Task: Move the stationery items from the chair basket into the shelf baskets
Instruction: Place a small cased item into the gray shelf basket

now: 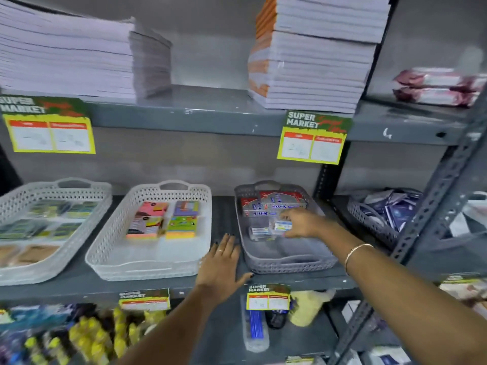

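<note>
On the left of the middle shelf we are seeing a white perforated basket lying with blurred green and tan packs inside. Next to it a second white basket is holding four sticky-note packs in its far half, its near half showing bare floor.

Our left hand is resting palm-down on the shelf in the gap between that basket and the grey basket, its grip spread flat, gripping nothing, the thumb touching the grey basket's near corner. A ring is sitting on one finger.

Our right hand is reaching into the grey basket over its right wall, its grip pinching a small clear box with a blue and yellow label. The box is lying with its long side running left to right, just beside another small clear box to its left. Behind them red and silver card packs are leaning toward the far wall, their blue print reading upside down to us. A gold bangle is circling the right wrist.

Further right, past the slotted upright, a darker basket is holding navy packets. Above, stacks of notebooks are lying on the upper shelf, with yellow price tags hanging from its edge.
</note>
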The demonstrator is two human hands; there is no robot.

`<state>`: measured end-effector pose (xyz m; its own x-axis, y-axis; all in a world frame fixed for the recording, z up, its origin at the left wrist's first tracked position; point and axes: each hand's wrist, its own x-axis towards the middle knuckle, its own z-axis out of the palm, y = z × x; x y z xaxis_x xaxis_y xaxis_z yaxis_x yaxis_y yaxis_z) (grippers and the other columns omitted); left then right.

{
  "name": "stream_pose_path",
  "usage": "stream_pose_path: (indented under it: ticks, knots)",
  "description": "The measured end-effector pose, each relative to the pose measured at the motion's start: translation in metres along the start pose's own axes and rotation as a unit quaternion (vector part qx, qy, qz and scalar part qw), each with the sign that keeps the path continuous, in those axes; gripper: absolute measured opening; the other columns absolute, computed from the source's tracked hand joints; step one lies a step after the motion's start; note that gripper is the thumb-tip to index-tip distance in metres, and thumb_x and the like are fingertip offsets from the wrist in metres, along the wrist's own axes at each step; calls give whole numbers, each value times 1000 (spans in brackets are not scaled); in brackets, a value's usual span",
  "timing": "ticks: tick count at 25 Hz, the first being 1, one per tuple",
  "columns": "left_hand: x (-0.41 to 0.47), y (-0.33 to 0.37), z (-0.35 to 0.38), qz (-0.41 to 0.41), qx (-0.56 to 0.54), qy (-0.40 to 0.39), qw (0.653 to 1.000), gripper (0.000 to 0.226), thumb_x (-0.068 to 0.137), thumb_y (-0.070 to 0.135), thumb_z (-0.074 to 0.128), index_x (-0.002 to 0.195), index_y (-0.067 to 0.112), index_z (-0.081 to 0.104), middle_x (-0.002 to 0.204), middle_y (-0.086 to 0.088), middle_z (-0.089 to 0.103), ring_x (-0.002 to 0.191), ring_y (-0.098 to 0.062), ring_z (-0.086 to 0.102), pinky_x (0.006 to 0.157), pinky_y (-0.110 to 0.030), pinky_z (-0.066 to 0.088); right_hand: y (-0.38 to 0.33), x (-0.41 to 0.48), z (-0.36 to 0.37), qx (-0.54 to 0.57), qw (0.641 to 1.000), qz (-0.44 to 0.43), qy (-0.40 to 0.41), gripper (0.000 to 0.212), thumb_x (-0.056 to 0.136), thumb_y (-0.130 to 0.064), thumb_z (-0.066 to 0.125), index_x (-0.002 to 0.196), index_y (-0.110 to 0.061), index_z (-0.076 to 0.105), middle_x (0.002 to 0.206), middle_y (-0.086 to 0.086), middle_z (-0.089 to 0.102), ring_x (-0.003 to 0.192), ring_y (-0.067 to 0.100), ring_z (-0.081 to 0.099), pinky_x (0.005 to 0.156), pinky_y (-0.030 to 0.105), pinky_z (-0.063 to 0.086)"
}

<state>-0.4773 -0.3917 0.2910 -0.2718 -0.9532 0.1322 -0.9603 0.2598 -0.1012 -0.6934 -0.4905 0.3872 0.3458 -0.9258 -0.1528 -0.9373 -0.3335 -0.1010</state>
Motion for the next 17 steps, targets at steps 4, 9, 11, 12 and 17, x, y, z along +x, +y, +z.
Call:
stream_pose_path:
  ticks: [4, 9, 11, 12, 17]
  knots:
    - [0, 2, 25, -28, -27, -59, 998, 81, 90, 65, 26, 148, 9, 11, 157, -11, 2, 143, -23, -1, 115, -41, 11, 8, 11, 34, 36, 999, -5, -23, 57, 76, -19, 70, 128, -7, 49, 132, 15, 55, 118, 29, 52, 100, 34, 43]
    - [6, -1, 49, -31, -72, -43, 996, 128, 51, 81, -34, 147, 13, 17, 157, -8, 10, 143, -23, 7, 114, -42, 6, -2, 26, 59, 54, 997, -37, -36, 50, 77, -18, 70, 123, -5, 53, 130, 15, 57, 117, 28, 54, 102, 37, 44]
    - [4, -3, 54, -25, -80, -31, 996, 129, 50, 80, -36, 147, 13, 19, 156, -9, 14, 142, -24, 10, 114, -41, 5, -5, 28, 62, 51, 996, -50, -45, 51, 77, -17, 70, 124, -6, 53, 132, 15, 56, 118, 28, 53, 103, 36, 42]
    - [4, -3, 55, -23, -84, -26, 996, 127, 53, 81, -33, 147, 13, 21, 155, -10, 16, 142, -25, 12, 114, -41, 6, -6, 28, 63, 48, 996, -52, -49, 52, 77, -16, 70, 124, -6, 52, 132, 15, 56, 120, 29, 53, 104, 37, 42]
    - [5, -2, 56, -25, -84, -19, 996, 99, 71, 74, -2, 145, 13, 26, 153, -12, 22, 140, -28, 17, 114, -43, 8, -5, 23, 65, 42, 995, -67, -57, 55, 78, -14, 69, 128, -8, 50, 136, 12, 54, 123, 27, 51, 105, 37, 40]
